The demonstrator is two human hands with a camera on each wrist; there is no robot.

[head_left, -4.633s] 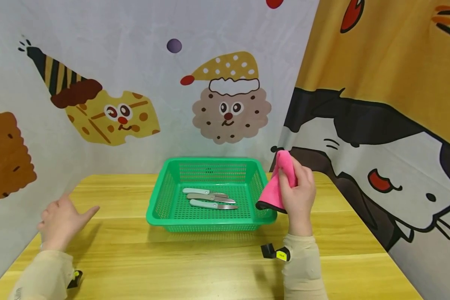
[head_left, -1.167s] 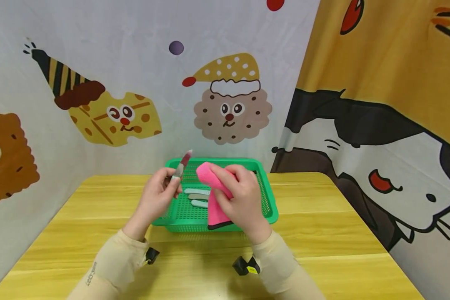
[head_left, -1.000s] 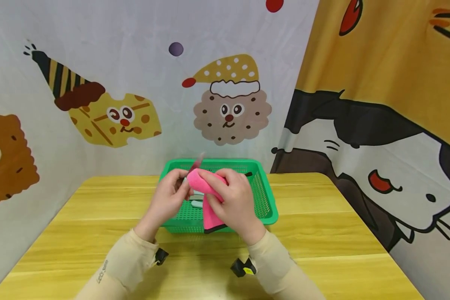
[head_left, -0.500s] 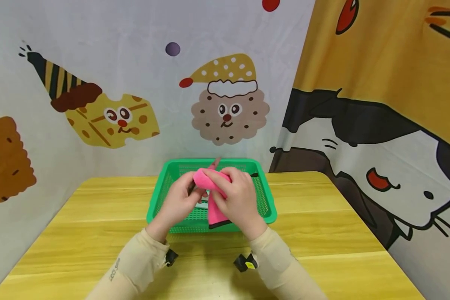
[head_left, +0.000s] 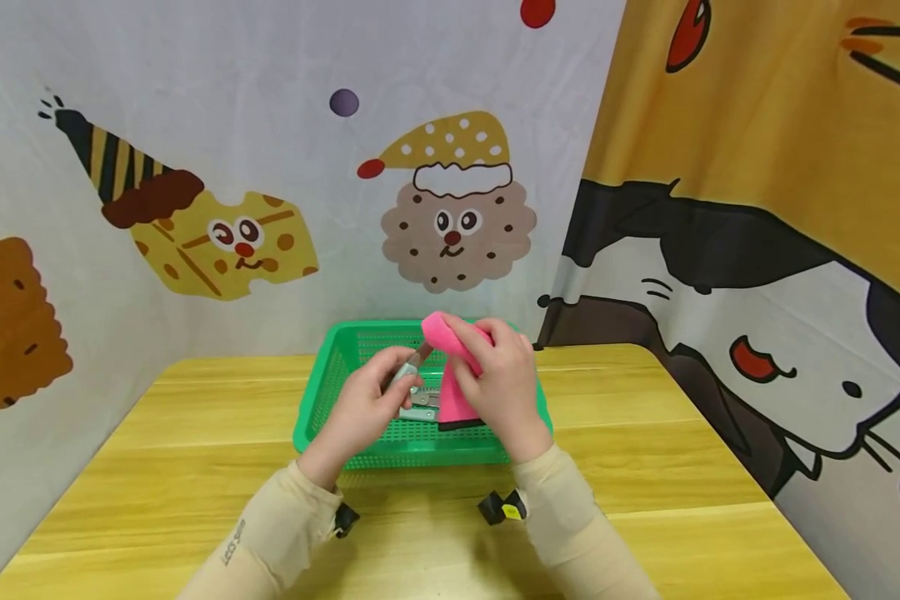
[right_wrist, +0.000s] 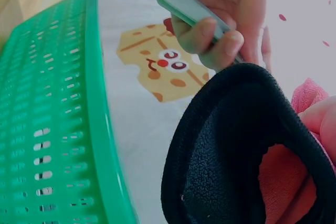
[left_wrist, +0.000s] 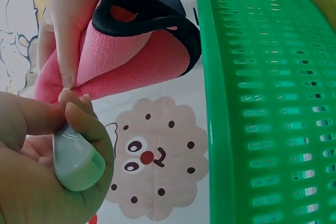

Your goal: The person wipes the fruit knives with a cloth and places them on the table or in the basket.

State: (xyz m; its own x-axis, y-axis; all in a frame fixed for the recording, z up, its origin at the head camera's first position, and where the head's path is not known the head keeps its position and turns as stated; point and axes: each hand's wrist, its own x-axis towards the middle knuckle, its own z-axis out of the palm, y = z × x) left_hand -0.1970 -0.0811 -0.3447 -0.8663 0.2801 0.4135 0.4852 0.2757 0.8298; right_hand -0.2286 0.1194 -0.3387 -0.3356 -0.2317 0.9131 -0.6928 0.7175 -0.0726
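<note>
My left hand (head_left: 363,404) grips a small knife by its pale green handle (head_left: 407,372), held above the basket with the blade pointing up and to the right. A pink cloth (head_left: 456,404) with black edging is bunched in my right hand (head_left: 506,387), its upper fold over the outer part of the blade. In the left wrist view the handle's butt (left_wrist: 76,163) shows in the curled fingers. The right wrist view has the cloth's dark edging (right_wrist: 194,129) in front of the blade. Below, other knives (head_left: 420,414) lie in the green basket (head_left: 311,417), partly hidden by hands and cloth.
The perforated plastic basket stands on a yellow wooden table (head_left: 195,467), near its back edge. Behind the table hangs a white curtain (head_left: 270,100) with cartoon prints, and a yellow one (head_left: 682,125) at the right.
My left hand, earlier extended and holding nothing at the left, now holds a knife. The right hand brought the cloth from the basket's right onto the blade, then slid it up and right.
</note>
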